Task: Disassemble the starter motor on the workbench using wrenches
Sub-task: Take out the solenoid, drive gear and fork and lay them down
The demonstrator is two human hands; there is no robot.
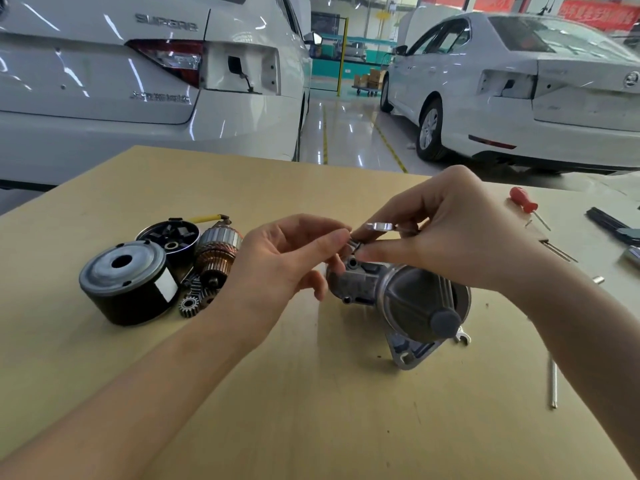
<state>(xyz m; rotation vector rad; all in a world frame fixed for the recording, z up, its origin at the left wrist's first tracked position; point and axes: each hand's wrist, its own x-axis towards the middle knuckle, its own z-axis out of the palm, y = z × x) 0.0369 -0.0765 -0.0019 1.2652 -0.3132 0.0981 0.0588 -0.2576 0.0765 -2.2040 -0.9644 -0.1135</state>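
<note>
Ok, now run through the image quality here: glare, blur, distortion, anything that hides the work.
Head view: wide-angle bend curves the workbench edge and cars; ceiling lights streak the glossy floor and left car; lighting is soft, shadows faint; both hands slightly soft, pinching a small metal part too small to identify, above the starter housing.

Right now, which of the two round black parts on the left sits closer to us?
The closed black housing with the grey lid and centre hole. The open cup showing dark magnets inside lies behind it, beside the copper armature.
</note>
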